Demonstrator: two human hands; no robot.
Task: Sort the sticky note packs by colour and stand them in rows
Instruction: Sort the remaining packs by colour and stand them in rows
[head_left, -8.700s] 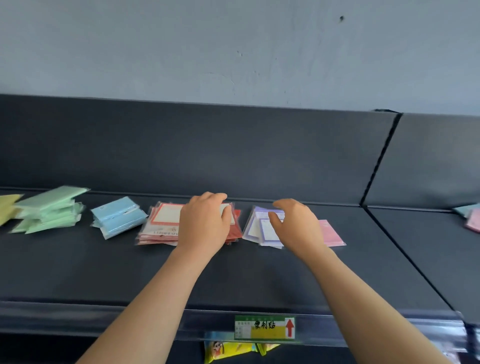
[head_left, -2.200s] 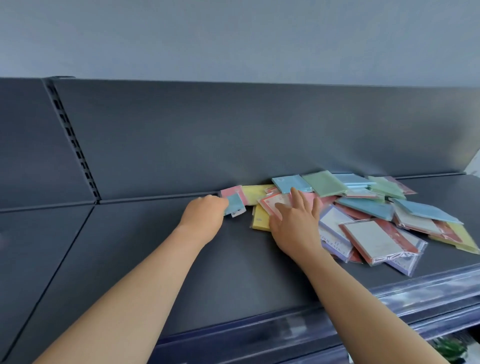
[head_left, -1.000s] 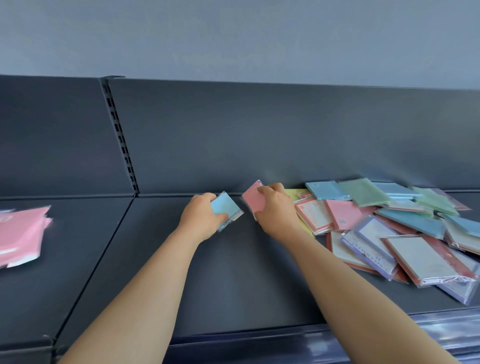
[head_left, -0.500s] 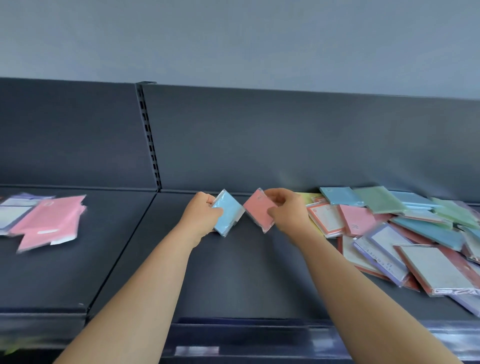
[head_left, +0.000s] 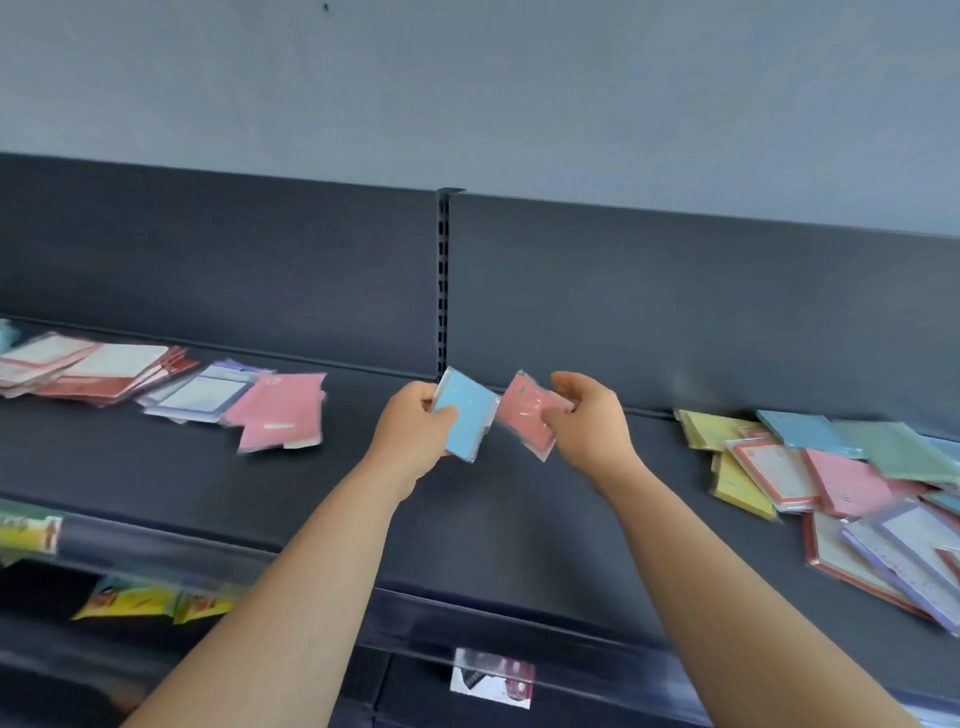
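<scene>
A dark grey shop shelf (head_left: 493, 509) carries sticky note packs in two lots: a loose mixed heap (head_left: 841, 483) of yellow, blue, green, pink and bordered packs lying flat at the right, and, well apart at the left, flat piles of red-bordered packs (head_left: 88, 369), purple-bordered packs (head_left: 202, 395) and pink packs (head_left: 280, 415) side by side. Between the lots, a person's left hand (head_left: 413, 431) grips a blue pack (head_left: 465, 415) and the right hand (head_left: 592, 421) pinches a salmon-pink pack (head_left: 527, 415), both film-wrapped, tilted above the shelf, corners nearly meeting.
</scene>
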